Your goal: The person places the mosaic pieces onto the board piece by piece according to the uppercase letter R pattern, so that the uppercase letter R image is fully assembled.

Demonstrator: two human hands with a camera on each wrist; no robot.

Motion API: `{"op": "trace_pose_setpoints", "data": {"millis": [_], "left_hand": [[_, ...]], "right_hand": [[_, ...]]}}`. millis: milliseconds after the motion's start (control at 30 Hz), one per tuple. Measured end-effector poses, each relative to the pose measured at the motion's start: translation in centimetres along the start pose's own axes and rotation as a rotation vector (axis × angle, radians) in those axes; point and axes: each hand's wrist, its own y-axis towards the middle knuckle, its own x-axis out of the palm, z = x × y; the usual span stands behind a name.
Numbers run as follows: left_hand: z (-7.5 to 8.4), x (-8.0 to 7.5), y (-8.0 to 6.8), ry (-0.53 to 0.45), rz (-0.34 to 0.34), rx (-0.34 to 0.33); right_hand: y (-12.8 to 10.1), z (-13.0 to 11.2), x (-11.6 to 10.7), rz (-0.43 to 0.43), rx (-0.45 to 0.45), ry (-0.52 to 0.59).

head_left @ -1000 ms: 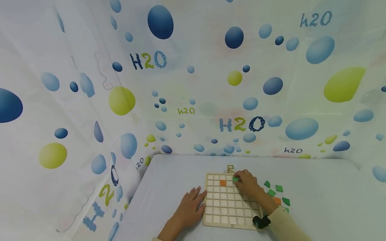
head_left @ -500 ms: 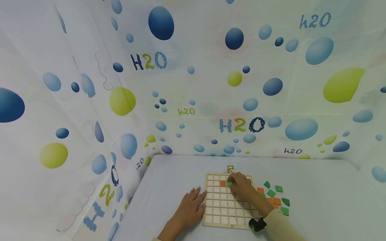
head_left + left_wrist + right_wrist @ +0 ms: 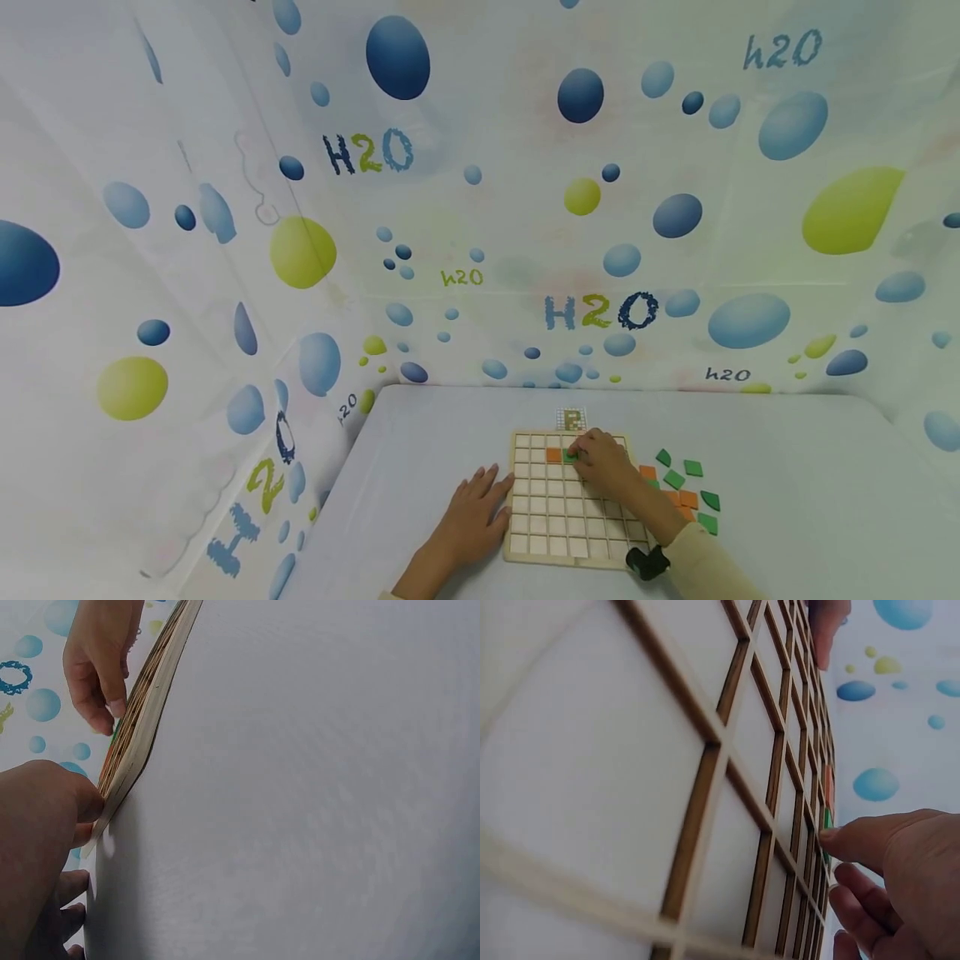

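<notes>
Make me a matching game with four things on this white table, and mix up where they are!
Things:
1. Bare left hand
2. Bare right hand
3. Small white printed grid card
4. Loose flat green and orange tiles

Places:
A. Beyond the far edge of the pale wooden grid board
B. Touching a small flat green tile beside a square orange tile on the board
C. Scattered right of the board
D. Touching the board's left edge

Pairs: 1-D, 2-B, 3-A, 4-C
</notes>
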Motion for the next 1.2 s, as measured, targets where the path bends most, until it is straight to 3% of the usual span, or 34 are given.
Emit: {"op": "trace_pose_setpoints", "data": {"millis": [100, 267, 467, 667, 767, 967, 1200], "left_hand": [[0.0, -0.1, 0.1, 0.0, -0.001, 0.002], [-0.2, 0.1, 0.1, 0.004, 0.0, 0.003], [-0.3, 0.3, 0.1, 0.006, 0.011, 0.012], [-0.2, 0.3, 0.1, 0.005, 0.009, 0.011], [-0.3, 0.3, 0.1, 0.008, 0.006, 0.01], [-0.3, 0.3, 0.1, -0.001, 0.006, 0.01], [-0.3, 0.3, 0.1, 0.013, 0.006, 0.009]], "right_hand": [[-0.8, 0.9, -0.9, -0.016, -0.002, 0.037], [-2.4, 2.5, -3.4, -0.024, 0.119, 0.094], [-4.1, 4.4, -6.2, 0.005, 0.175, 0.0], [-4.9, 6.1, -7.3, -0.092, 0.291, -0.092], [-4.9, 6.6, -7.3, -0.093, 0.29, -0.114], [-4.6, 7.2, -6.8, 0.006, 0.217, -0.131], [-4.3, 7.7, -6.2, -0.012, 0.186, -0.067]]}}
